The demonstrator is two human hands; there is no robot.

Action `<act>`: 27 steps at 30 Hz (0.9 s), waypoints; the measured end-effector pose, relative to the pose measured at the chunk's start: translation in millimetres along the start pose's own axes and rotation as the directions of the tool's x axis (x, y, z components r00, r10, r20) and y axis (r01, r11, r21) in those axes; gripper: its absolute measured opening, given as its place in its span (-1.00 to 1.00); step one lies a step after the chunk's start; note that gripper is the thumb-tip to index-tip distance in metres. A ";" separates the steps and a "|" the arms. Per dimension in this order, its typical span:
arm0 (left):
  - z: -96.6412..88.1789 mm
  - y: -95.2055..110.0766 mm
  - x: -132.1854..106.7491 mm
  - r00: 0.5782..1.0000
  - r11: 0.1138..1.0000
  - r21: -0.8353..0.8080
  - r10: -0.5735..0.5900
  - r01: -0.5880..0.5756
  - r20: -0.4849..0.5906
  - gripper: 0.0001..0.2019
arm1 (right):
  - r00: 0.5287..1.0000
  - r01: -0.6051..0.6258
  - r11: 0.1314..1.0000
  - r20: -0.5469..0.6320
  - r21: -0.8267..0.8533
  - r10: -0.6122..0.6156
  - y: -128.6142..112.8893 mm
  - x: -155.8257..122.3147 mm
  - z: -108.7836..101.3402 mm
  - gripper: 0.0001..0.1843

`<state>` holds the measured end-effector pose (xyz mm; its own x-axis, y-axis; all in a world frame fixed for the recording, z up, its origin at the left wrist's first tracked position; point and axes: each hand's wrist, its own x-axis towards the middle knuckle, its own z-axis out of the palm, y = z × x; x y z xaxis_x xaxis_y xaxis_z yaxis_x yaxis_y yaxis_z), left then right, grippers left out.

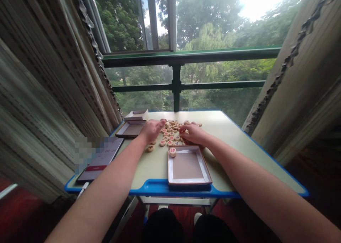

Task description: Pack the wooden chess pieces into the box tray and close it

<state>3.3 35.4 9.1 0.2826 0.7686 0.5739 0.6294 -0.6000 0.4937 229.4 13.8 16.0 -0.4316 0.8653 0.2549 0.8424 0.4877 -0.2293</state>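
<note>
Many round wooden Chinese chess pieces (171,133) with red or black characters lie loosely in the middle of the table. At their left edge is my left hand (152,130), fingers curled together; whatever they may hold is hidden. My right hand (195,133) reaches over the right side of the pieces, fingers apart and bent, fingertips touching or close above them. An open shallow box (190,182) lies in front of the pieces, near the table's front edge. One red-marked chess piece (173,152) sits in its far left corner.
A second shallow box part (130,129) and a pale open carton (136,114) lie at the back left. A tablet (101,161) with a white cable (83,189) rests on the left side. The table (229,157) has a blue rim and faces a window railing (191,54).
</note>
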 end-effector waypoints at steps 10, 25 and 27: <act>3.6 5.4 -2.1 0.992 0.969 0.224 0.083 -0.103 0.099 -0.45 | 0.997 0.063 0.995 -0.039 0.073 -0.060 2.5 0.5 -2.9 -0.80; 24.9 -4.3 -1.3 0.961 0.999 0.037 -0.043 0.035 0.273 -0.56 | 0.974 -0.225 0.962 -0.062 -0.157 0.217 19.6 -1.2 -12.4 -0.74; 24.5 -3.9 -0.8 0.953 0.997 0.063 -0.058 0.041 0.296 -0.55 | 0.961 -0.277 0.950 -0.021 -0.142 0.277 21.3 -1.1 -14.1 -0.77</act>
<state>18.3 42.5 -9.3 0.4470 0.8334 0.3252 0.6848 -0.5526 0.4750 252.3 21.6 24.1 -0.1745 0.9640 0.2007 0.9660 0.2071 -0.1547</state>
